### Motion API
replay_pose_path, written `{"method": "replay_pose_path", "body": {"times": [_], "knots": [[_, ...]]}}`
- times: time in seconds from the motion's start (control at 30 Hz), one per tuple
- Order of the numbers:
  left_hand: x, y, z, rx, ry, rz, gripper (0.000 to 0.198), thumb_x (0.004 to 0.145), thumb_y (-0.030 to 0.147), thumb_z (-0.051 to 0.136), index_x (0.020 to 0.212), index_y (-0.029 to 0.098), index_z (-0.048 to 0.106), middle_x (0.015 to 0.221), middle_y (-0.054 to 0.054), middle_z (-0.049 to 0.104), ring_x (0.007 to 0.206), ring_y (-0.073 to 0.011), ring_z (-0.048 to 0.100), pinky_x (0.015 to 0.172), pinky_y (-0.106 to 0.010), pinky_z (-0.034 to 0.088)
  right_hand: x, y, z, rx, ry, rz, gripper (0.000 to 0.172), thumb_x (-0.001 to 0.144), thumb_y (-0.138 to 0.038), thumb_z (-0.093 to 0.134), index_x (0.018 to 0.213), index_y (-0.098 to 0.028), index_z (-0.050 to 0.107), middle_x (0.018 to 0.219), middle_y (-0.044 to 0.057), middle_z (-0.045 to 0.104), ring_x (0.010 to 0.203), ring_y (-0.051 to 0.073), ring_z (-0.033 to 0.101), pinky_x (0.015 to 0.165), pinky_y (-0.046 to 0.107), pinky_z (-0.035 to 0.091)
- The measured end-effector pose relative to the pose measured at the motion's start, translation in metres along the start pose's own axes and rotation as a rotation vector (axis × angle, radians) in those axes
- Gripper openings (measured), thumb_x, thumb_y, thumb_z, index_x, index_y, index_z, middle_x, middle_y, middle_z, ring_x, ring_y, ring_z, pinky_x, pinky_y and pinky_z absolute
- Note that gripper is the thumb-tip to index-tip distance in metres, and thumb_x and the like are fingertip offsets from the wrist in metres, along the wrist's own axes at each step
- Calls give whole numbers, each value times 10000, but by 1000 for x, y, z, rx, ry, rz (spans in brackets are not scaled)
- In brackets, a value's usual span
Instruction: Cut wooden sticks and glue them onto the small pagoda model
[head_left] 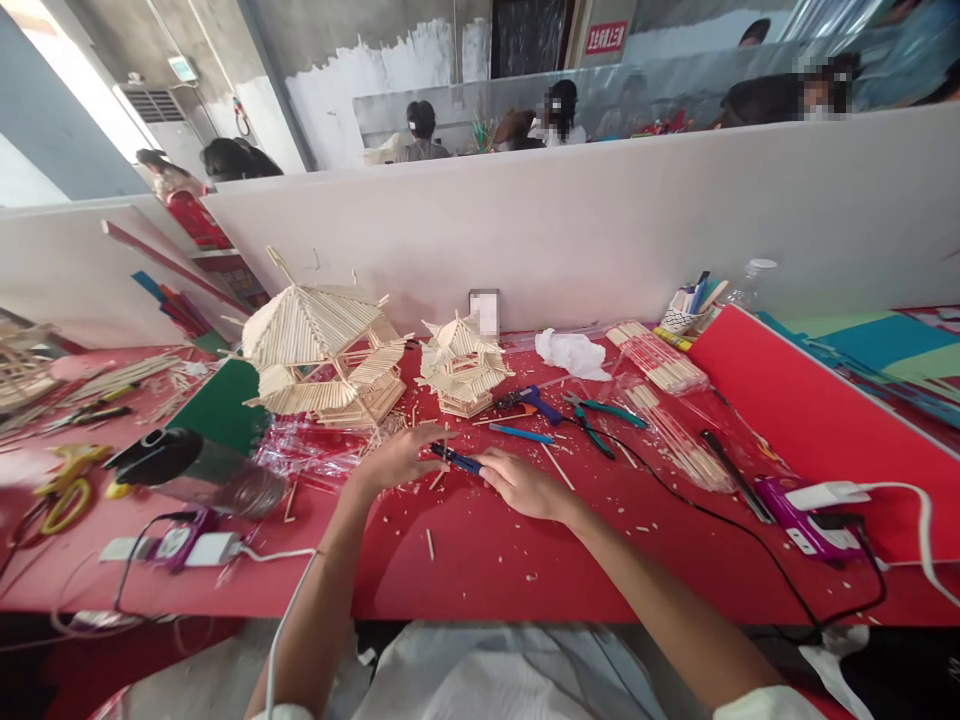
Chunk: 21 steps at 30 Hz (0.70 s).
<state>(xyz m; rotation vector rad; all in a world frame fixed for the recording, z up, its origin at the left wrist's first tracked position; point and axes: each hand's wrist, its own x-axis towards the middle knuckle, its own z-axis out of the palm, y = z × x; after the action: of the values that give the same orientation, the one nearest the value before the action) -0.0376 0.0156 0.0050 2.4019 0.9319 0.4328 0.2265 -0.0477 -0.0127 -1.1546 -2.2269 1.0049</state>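
Both my hands rest on the red table (pixel 480 560) near its middle. My left hand (pixel 397 458) is curled, its fingertips pinching a thin wooden stick (pixel 442 440) at the tip of a small blue-handled tool (pixel 457 459). My right hand (pixel 525 485) is closed on the other end of that blue tool. Just beyond the hands stand a small stick-built pagoda model (pixel 461 365) and a larger one (pixel 322 350) to its left.
Blue and green pliers (pixel 600 412) and a blue stick (pixel 521 433) lie behind my right hand. Bags of sticks (pixel 660 365), a purple glue gun (pixel 795 505) with cable, white tissue (pixel 571 352), a plastic bottle (pixel 202 470) and yellow scissors (pixel 64 490) surround them. A white partition stands behind.
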Motion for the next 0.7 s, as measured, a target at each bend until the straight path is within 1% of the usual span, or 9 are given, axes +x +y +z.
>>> {"method": "replay_pose_path", "body": {"times": [0.07, 0.13, 0.27, 0.4, 0.5, 0.57, 0.7], "knots": [[1, -5, -1, 28, -9, 7, 418, 951, 458, 673, 1314, 252, 703, 1363, -116, 700, 1252, -297, 674, 1088, -431, 535, 5, 1, -3, -23, -20, 11, 339, 1066, -235, 373, 1210, -185, 676, 1062, 105, 670, 901, 230, 640, 857, 361, 485], [2, -10, 0, 28, 8, 5, 454, 960, 491, 654, 1341, 244, 685, 1360, -119, 705, 1236, -291, 688, 1083, -427, 541, 10, 2, -6, -51, -34, 7, 341, 1062, -223, 375, 1218, -180, 675, 1078, 107, 679, 905, 224, 639, 856, 351, 481], [-1, -20, 6, -23, 69, -2, 546, 964, 543, 636, 1403, 219, 636, 1359, -129, 708, 1219, -288, 704, 1080, -413, 546, 19, 0, -12, -83, -52, -8, 353, 1061, -227, 379, 1234, -170, 682, 1096, 106, 719, 981, 224, 656, 886, 329, 472], [-6, -26, 10, -34, 84, 12, 555, 983, 545, 608, 1442, 233, 599, 1383, -123, 693, 1197, -282, 717, 1062, -410, 558, 27, -5, -15, -122, -78, -15, 359, 1067, -283, 401, 1243, -186, 699, 1162, 114, 752, 1078, 243, 674, 928, 323, 463], [-8, -27, 11, -24, 95, 14, 552, 1000, 535, 584, 1463, 234, 577, 1385, -123, 692, 1200, -280, 716, 1053, -410, 562, 31, -7, -15, -166, -118, 16, 368, 1074, -357, 420, 1255, -199, 700, 1153, 112, 772, 1065, 257, 695, 889, 313, 466], [-8, -26, 11, -19, 103, -1, 556, 1008, 532, 573, 1476, 233, 562, 1371, -124, 701, 1198, -280, 717, 1044, -406, 565, 34, -7, -15, -205, -133, 26, 379, 1075, -392, 420, 1215, -190, 709, 1137, 117, 777, 1038, 263, 707, 844, 305, 463], [-9, -25, 10, -17, 129, -12, 587, 1005, 548, 570, 1496, 229, 540, 1390, -128, 688, 1222, -293, 705, 1047, -419, 563, 41, -6, -15, -268, -136, 8, 379, 1081, -392, 397, 1136, -182, 707, 1108, 120, 780, 1007, 264, 716, 791, 296, 447]]}}
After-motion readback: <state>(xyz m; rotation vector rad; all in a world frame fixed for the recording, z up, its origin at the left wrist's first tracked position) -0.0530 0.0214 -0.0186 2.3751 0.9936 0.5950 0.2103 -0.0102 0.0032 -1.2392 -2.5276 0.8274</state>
